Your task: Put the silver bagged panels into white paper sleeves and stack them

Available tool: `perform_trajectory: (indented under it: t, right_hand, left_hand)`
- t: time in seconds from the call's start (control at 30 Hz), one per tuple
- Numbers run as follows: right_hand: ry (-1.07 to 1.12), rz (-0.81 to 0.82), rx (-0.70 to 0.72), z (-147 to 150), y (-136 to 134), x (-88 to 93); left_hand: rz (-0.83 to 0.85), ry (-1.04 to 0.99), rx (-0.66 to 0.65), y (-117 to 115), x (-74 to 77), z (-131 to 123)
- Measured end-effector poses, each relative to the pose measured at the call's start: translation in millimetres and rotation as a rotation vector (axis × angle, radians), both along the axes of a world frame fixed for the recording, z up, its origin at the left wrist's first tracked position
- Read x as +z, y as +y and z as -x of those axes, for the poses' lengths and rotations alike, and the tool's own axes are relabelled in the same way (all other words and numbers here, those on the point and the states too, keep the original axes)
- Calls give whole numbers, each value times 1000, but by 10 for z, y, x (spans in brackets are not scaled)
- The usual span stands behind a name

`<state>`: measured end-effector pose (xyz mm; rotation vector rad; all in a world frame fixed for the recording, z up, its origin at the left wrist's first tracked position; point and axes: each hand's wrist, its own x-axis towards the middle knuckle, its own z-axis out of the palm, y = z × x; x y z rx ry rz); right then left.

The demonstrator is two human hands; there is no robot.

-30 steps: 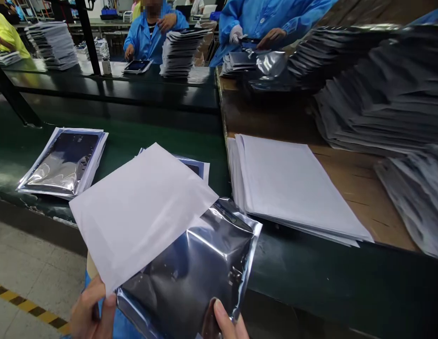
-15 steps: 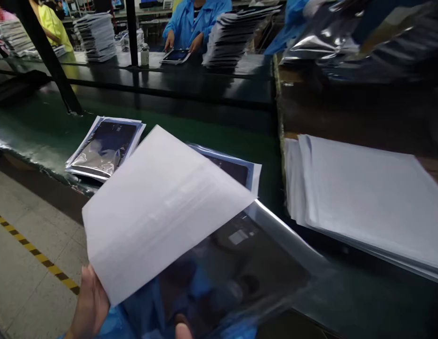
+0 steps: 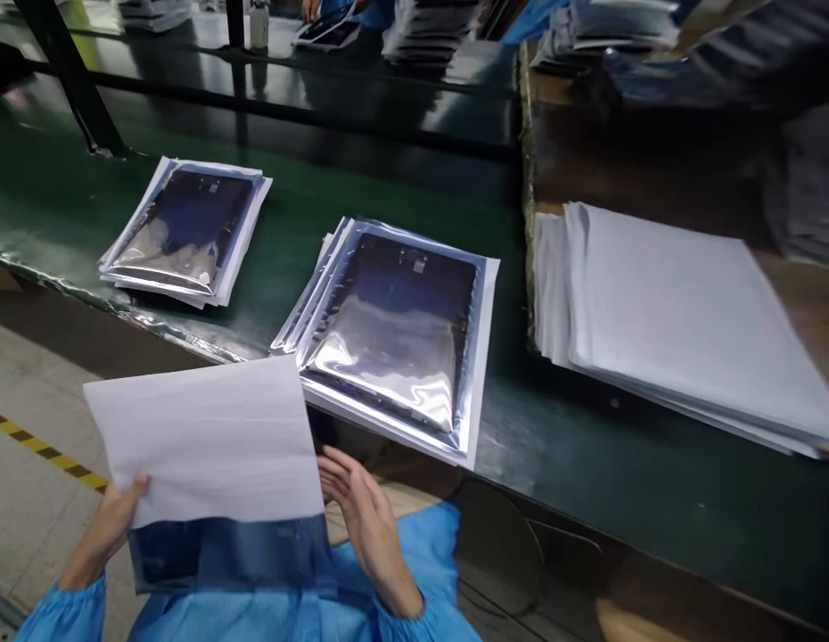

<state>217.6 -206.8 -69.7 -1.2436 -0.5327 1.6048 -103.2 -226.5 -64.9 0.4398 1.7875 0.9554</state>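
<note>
In front of my body I hold a white sheet (image 3: 207, 446) of paper with a dark, clear-wrapped flat panel (image 3: 227, 553) showing below its lower edge. My left hand (image 3: 112, 524) grips the sheet's left edge, thumb on top. At the opposite edge is my right hand (image 3: 365, 513), fingers stretched out and close together; whether they touch the edge is unclear. Just beyond, a stack of wrapped dark panels (image 3: 401, 330) with white sheets between lies on the green bench. A second, smaller-looking stack of wrapped panels (image 3: 187, 223) sits farther left.
A thick pile of white paper (image 3: 682, 312) rests at the right. The bench's front edge (image 3: 147, 325) runs diagonally before me. A dark post (image 3: 73, 80) rises at the left. Across the bench, a co-worker's hand (image 3: 312, 9) is beside a panel (image 3: 327, 28).
The sheet and panel have come down and left toward my body, uncovering the nearer stack. The panel's large dark face is now mostly covered. My right hand now shows at the right edge.
</note>
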Motion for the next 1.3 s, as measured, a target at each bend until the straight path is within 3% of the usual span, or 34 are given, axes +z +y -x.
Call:
perform_trajectory:
  t: [0.17, 0.4, 0.7, 0.77, 0.9, 1.0, 1.17, 1.3]
  right_hand:
    - [-225, 40, -120, 85, 254, -268]
    - [-257, 183, -217, -14, -108, -754]
    - [-277, 367, -158, -211, -555, -719]
    - [-264, 396, -120, -247, -669, -685]
    - [-247, 402, -62, -265, -783, -618]
    - [-198, 343, 14, -236, -669, -562]
    - [-31, 195, 191, -207, -329, -475]
    - [97, 178, 243, -179, -246, -513]
  left_hand:
    - [45, -124, -10, 95, -410, -250]
    - [227, -192, 19, -233, -572, -462]
    - [365, -304, -19, -770, -634, -487]
    - [409, -342, -23, -928, -619, -499]
    - [482, -397, 125, -1067, -510, -565]
    - [483, -397, 132, -925, -357, -567]
    - [307, -324, 27, -645, -70, -443]
    - [242, -124, -81, -609, -25, -399]
